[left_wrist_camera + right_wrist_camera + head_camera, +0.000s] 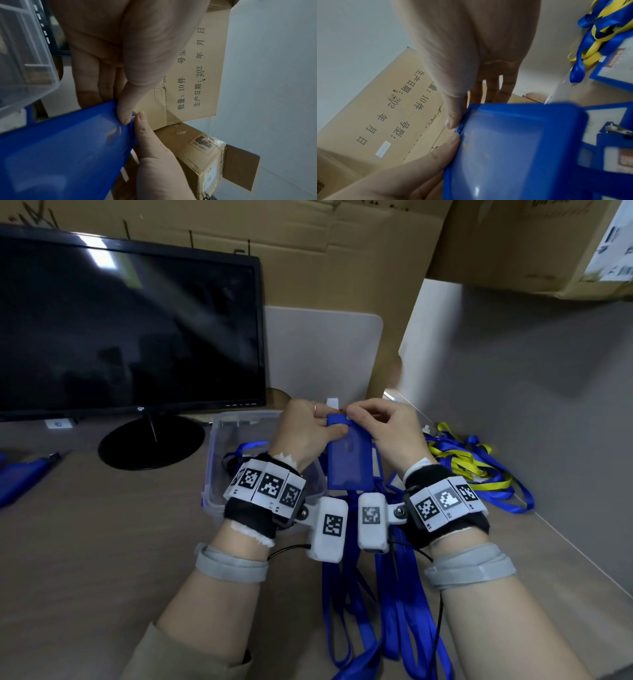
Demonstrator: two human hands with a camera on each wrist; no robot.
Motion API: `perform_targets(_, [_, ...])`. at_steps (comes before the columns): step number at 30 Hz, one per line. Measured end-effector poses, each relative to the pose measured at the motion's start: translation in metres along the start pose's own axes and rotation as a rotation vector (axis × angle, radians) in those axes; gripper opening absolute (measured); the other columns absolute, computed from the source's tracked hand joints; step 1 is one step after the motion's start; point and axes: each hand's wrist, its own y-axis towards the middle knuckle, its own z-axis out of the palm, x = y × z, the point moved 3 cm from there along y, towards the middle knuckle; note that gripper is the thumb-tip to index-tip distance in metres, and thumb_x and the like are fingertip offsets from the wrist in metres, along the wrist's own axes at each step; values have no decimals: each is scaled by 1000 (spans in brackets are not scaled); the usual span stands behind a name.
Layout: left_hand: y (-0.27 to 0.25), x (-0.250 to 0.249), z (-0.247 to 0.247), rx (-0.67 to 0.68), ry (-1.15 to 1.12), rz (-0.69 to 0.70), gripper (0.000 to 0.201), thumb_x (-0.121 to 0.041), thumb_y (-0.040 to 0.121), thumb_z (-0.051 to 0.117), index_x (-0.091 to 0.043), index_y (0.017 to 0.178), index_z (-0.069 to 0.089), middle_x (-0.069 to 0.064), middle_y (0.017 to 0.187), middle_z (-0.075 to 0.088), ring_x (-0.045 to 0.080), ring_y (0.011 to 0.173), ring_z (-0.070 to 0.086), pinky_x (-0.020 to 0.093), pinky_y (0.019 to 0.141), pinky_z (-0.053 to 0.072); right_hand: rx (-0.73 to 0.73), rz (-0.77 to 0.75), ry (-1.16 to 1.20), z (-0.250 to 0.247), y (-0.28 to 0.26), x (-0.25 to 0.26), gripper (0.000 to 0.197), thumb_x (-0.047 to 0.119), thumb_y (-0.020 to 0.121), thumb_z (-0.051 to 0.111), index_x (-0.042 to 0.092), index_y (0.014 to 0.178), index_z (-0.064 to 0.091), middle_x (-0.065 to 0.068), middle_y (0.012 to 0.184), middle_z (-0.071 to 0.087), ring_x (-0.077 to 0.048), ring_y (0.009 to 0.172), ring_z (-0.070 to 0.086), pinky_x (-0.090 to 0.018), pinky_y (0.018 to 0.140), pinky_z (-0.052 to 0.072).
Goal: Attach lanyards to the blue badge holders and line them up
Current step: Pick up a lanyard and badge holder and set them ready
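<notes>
I hold a blue badge holder [349,463] upright over the desk, between both hands. My left hand [329,423] pinches its top left corner, thumb on the front. At the top edge beside it, my right hand [352,415] pinches with thumb and forefinger. In the left wrist view the two thumbs meet at the edge of the badge holder [60,155], with a small white piece between them. The right wrist view shows the same pinch on the badge holder [505,151]. Blue lanyards [359,611] trail under my wrists toward me.
A clear plastic box [219,453] sits under my left hand. A tangle of blue and yellow lanyards [472,463] lies at the right by the partition. A monitor [130,320] stands at the left. More blue badge holders [616,155] lie under my right hand. Cardboard boxes [513,241] stand behind.
</notes>
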Motion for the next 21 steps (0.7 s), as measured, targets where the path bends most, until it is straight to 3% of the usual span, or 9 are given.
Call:
perform_targets(6, [0, 4, 2, 106, 113, -65, 23, -1, 86, 72, -5, 108, 72, 10, 93, 77, 20, 86, 75, 35, 81, 62, -162, 33, -28, -8, 0, 0, 9, 26, 91, 71, 21, 91, 79, 8, 81, 75, -2, 72, 64, -25, 69, 55])
perform_targets(9, [-1, 2, 2, 80, 57, -40, 26, -5, 92, 67, -4, 118, 68, 9, 97, 76, 16, 86, 74, 32, 80, 61, -127, -7, -41, -17, 2, 11, 13, 29, 89, 74, 19, 95, 80, 12, 81, 76, 6, 72, 64, -14, 67, 50])
perform_targets(12, [1, 0, 4, 145, 38, -62, 33, -15, 96, 65, -8, 128, 62, 10, 108, 74, 18, 93, 73, 30, 80, 60, -57, -3, -8, -12, 3, 15, 12, 25, 89, 74, 15, 94, 79, 17, 77, 74, 8, 73, 65, -11, 65, 50])
perform_targets(14, [1, -1, 4, 168, 5, -80, 33, -17, 96, 65, -7, 128, 61, 13, 110, 73, 20, 92, 73, 28, 75, 60, -43, 23, 36, -4, 3, 13, 10, 22, 91, 72, 14, 92, 78, 16, 73, 73, 3, 72, 65, -16, 69, 54])
perform_targets(17, [0, -2, 0, 99, -11, -75, 27, -19, 96, 65, -5, 119, 63, 14, 106, 74, 15, 79, 71, 18, 57, 54, -3, 74, 82, 3, 2, 7, 16, 25, 98, 63, 16, 93, 74, 8, 80, 75, -6, 77, 70, -23, 72, 56])
perform_targets(21, [3, -7, -12, -50, -62, -32, 16, -12, 97, 63, -2, 109, 63, 15, 96, 72, 10, 65, 67, 17, 54, 53, 123, 320, 95, 12, -6, 4, 54, 56, 103, 36, 13, 109, 68, -12, 88, 75, -25, 76, 70, -37, 74, 58])
